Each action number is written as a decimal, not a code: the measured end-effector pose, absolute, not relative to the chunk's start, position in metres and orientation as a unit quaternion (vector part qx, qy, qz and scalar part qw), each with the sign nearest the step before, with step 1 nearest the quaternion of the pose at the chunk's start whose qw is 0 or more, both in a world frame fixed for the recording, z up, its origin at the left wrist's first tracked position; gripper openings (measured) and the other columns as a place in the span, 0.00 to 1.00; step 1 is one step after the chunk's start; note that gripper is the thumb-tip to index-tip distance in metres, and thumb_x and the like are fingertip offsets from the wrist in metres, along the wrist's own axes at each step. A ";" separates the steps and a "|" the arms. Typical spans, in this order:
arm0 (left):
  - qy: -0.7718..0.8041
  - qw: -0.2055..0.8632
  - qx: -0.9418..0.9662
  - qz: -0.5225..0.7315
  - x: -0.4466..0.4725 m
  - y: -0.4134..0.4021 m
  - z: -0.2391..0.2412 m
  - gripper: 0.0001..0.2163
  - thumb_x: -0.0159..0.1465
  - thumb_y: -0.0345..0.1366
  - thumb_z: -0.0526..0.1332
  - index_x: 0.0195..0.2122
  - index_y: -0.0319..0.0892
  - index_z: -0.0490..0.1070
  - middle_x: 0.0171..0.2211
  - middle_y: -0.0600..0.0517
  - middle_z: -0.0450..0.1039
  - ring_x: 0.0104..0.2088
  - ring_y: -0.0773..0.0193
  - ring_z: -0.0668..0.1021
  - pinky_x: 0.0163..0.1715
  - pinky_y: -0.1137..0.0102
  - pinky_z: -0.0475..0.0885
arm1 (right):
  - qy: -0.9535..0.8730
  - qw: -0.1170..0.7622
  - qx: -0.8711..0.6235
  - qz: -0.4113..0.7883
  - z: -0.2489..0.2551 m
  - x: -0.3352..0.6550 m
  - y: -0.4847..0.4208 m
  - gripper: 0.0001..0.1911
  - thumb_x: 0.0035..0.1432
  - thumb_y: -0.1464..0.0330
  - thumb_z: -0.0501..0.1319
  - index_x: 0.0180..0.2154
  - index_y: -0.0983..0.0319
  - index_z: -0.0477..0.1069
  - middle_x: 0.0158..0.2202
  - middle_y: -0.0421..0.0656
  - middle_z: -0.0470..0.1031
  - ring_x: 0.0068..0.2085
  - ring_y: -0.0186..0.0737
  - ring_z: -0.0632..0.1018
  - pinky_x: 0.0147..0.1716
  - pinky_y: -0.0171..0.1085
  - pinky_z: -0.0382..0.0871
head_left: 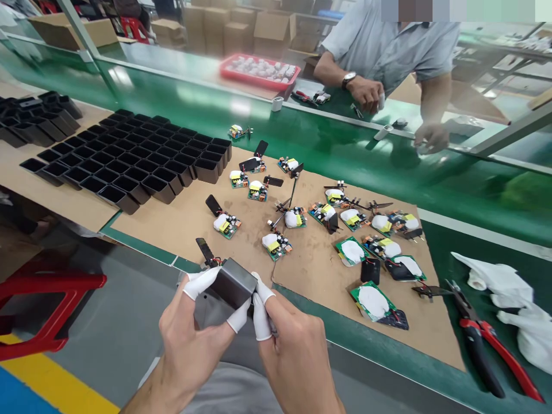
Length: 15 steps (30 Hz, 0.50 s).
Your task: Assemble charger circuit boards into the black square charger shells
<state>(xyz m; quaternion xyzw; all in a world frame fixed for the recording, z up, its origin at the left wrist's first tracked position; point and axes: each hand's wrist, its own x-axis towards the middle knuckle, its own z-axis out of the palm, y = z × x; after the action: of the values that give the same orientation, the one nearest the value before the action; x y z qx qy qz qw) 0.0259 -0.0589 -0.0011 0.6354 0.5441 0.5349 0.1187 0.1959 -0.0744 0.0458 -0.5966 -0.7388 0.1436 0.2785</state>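
Note:
A black plastic case (pixel 235 282) is held above the near edge of the bench. My left hand (pixel 194 322) grips it from the left, white finger cots on thumb and fingertip. My right hand (pixel 287 333), also in finger cots, pinches at the case's right end; whatever else lies between these fingers is hidden. Just behind the case, a black plate with wires (pixel 206 251) shows, partly covered. On the brown cardboard (pixel 310 276) lie several small circuit boards (pixel 227 225) with white blobs, yellow parts and wired black plates.
Rows of open black cases (pixel 142 152) stand at left. Red-handled pliers (pixel 478 333) and a crumpled white cloth or glove (pixel 500 279) lie at right. Across the green belt (pixel 172 86), a co-worker (pixel 388 57) handles small parts beside a red tray (pixel 259 72). A red stool (pixel 47 305) stands lower left.

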 end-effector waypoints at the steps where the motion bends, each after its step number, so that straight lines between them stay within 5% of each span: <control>1: 0.544 0.121 0.635 0.535 0.026 -0.059 -0.001 0.22 0.66 0.33 0.78 0.59 0.46 0.76 0.43 0.54 0.81 0.40 0.63 0.85 0.44 0.70 0.83 | -0.738 0.279 -0.597 0.146 0.046 0.196 -0.075 0.17 0.69 0.77 0.52 0.32 0.55 0.70 0.25 0.36 0.73 0.21 0.36 0.69 0.24 0.37 0.56; 7: 0.537 0.110 0.644 0.535 0.025 -0.058 -0.001 0.23 0.66 0.33 0.78 0.59 0.46 0.76 0.44 0.54 0.82 0.40 0.63 0.85 0.44 0.70 0.83 | -0.733 0.285 -0.600 0.143 0.042 0.194 -0.076 0.18 0.69 0.78 0.52 0.34 0.56 0.76 0.26 0.38 0.76 0.21 0.37 0.73 0.24 0.37 0.57; 12: 0.548 0.133 0.630 0.534 0.028 -0.056 -0.001 0.22 0.64 0.33 0.79 0.57 0.47 0.79 0.43 0.53 0.83 0.40 0.61 0.85 0.43 0.67 0.84 | -0.742 0.252 -0.603 0.149 0.045 0.199 -0.078 0.21 0.74 0.76 0.52 0.52 0.60 0.83 0.35 0.43 0.86 0.26 0.41 0.82 0.24 0.37 0.64; 15: 0.579 0.275 0.551 0.534 0.028 -0.050 0.006 0.21 0.59 0.35 0.81 0.53 0.46 0.81 0.42 0.52 0.86 0.39 0.60 0.87 0.43 0.67 0.86 | -0.732 0.279 -0.599 0.168 0.050 0.216 -0.082 0.21 0.80 0.72 0.54 0.63 0.57 0.81 0.43 0.43 0.90 0.31 0.40 0.87 0.29 0.35 0.74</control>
<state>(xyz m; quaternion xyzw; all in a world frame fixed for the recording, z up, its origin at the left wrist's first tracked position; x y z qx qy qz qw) 0.0279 -0.0496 0.0057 0.5514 0.5789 0.5338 0.2755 0.2159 -0.0815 0.0503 -0.5988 -0.7317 0.1682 0.2788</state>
